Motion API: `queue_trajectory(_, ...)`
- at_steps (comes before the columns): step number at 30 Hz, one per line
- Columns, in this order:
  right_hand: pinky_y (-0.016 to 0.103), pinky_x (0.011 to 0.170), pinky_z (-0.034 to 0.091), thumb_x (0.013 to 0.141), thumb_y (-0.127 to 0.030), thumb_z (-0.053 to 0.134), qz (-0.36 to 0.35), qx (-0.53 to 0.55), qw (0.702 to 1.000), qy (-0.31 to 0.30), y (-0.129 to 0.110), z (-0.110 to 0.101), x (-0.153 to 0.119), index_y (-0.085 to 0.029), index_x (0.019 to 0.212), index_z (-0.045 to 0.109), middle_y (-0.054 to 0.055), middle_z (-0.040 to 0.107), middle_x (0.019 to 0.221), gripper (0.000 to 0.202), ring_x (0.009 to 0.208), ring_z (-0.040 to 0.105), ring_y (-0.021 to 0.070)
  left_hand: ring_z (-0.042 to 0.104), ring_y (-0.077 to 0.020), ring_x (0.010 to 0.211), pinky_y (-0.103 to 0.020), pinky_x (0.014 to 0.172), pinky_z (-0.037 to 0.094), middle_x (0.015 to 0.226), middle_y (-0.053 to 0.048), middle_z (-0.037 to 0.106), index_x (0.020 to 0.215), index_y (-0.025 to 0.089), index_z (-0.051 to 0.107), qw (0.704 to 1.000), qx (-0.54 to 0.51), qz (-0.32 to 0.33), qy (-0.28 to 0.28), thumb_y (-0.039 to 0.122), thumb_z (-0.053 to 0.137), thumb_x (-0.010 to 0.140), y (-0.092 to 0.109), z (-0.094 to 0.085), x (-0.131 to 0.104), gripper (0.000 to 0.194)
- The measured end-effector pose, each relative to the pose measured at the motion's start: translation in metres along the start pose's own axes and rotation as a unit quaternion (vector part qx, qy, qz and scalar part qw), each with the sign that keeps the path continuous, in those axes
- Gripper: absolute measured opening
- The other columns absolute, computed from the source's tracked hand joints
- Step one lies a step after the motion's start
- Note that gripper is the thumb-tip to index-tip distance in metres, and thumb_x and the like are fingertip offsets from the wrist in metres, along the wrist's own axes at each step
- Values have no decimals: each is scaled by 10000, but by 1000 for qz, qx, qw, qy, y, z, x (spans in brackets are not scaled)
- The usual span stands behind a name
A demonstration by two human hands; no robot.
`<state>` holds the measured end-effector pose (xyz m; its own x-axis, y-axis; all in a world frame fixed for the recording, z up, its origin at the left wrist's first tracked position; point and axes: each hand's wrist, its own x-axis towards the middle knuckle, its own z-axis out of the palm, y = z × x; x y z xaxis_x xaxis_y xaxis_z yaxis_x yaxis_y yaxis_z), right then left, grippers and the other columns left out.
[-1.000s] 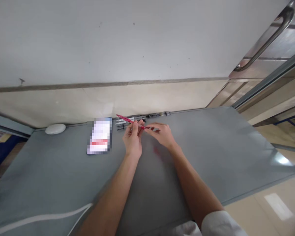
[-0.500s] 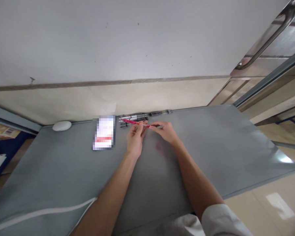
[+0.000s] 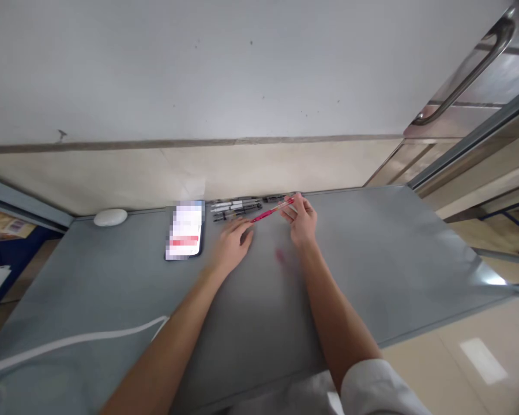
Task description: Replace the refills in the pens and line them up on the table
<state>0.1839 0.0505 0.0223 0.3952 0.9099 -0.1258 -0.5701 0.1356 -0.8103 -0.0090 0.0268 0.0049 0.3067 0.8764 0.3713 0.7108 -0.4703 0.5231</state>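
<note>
A pink pen (image 3: 263, 215) with a clear section slants up to the right, above the grey table. My right hand (image 3: 303, 222) pinches its upper right end, with the other fingers curled behind it. At the pen's lower left end lies my left hand (image 3: 232, 245), thumb apart from the fingers. Its fingertips are beside the pen tip; whether they touch it I cannot tell. Just beyond the left hand several black and white pens (image 3: 236, 207) lie in a row along the wall. More dark pens (image 3: 273, 198) lie right of them, partly behind the pink pen and right hand.
A phone (image 3: 185, 230) with a lit, blurred-out screen lies left of the pens. Farther left is a white rounded object (image 3: 111, 217). A white cable (image 3: 82, 337) crosses the front left of the table (image 3: 384, 248). A wall closes off the back; a metal handle (image 3: 467, 75) is at right.
The pink pen has moved right and now tilts up rightward. My right hand has turned upward with it. My left hand has loosened and shifted left and down.
</note>
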Motion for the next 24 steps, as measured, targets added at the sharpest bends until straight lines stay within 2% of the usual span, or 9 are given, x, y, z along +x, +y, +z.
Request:
queue_trajectory(4,267,628,563,825,-490,616,-5,121,988,100,5,10,-4,-241,876,541,-67,612,748,265,623,668,99,496,-283,1300,-514,1152,284,1350,-114,590,1228,187,626,992,120,43,-26,309,463,950,-3,3,-6,345)
queue_trajectory(7,189,473,456,913,-444,497,7,213,970,118,11,13,-8,-264,868,493,-109,472,620,185,430,461,44,428,-299,1357,-519,1163,258,1421,-117,527,1295,178,587,984,167,41,-46,342,437,963,0,0,-9,399)
queue_trajectory(9,166,385,322,948,-426,419,19,252,962,106,15,13,-11,-261,826,461,-110,367,562,209,388,324,54,398,-307,1377,-526,1165,246,1446,-125,500,1322,171,570,980,189,34,-51,360,423,969,2,-2,-11,426)
queue_trajectory(11,173,373,261,961,-422,368,21,266,960,81,19,12,-13,-248,769,430,-100,293,546,267,400,270,72,375,-318,1390,-538,1166,234,1467,-136,473,1342,165,556,978,201,30,-54,379,414,971,4,-4,-12,451)
queue_trajectory(16,206,431,305,952,-439,333,-30,278,959,36,21,5,-10,-229,659,367,-76,223,564,362,457,247,100,313,-350,1420,-574,1167,179,1513,-137,406,1394,195,516,979,185,33,-82,434,410,966,4,-4,-14,502)
queue_trajectory(19,222,455,318,935,-417,360,-51,295,954,10,20,1,-4,-228,641,356,-68,212,578,349,481,247,110,275,-344,1438,-582,1173,132,1540,-114,364,1420,229,483,980,175,27,-87,454,419,958,3,-2,-14,519)
queue_trajectory(24,239,471,312,881,-377,423,-63,259,964,-7,24,2,0,-232,630,321,-62,204,589,307,503,249,122,253,-336,1447,-582,1180,86,1549,-97,349,1438,246,458,981,175,17,-86,453,429,953,3,0,-14,528)
